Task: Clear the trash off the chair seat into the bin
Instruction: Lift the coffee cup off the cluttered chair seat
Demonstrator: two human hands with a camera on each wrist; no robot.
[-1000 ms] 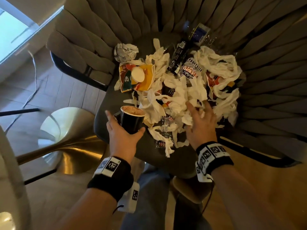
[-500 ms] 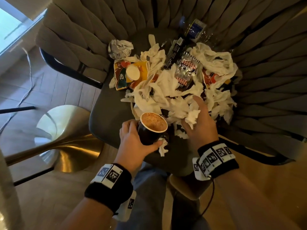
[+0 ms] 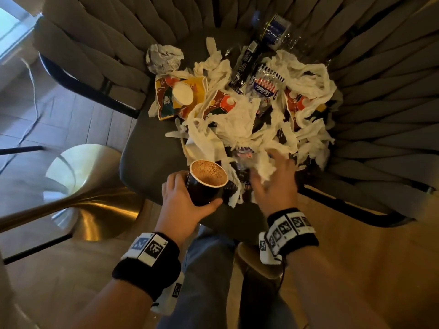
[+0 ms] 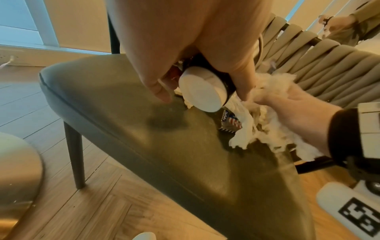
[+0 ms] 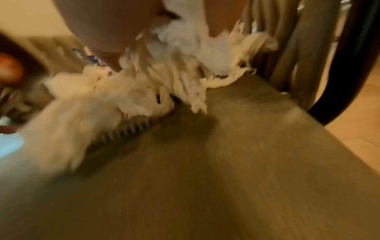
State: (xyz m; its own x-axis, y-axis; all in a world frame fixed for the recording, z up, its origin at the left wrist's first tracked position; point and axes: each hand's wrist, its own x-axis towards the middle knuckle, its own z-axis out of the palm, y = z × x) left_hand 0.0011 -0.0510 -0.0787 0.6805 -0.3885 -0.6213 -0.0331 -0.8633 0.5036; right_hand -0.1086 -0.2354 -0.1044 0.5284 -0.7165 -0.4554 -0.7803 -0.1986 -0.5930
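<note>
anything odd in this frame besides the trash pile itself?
Yes: the black paper cup in the left hand holds brown, frothy-looking contents, so it may spill if tipped. It is lifted off the chair seat and tilted. The right hand holds shredded tissue.

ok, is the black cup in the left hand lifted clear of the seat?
Yes: in the left wrist view the black cup sits tilted in the left hand, its white base above the seat.

Chair seat: smooth matt leather-like cover. Backrest: padded cloth strips, matt. Tissues: soft crumpled paper. Coffee cup: dark paper, slight sheen. Wrappers: glossy plastic. Floor: wood, satin. Round base: brushed shiny metal.
</note>
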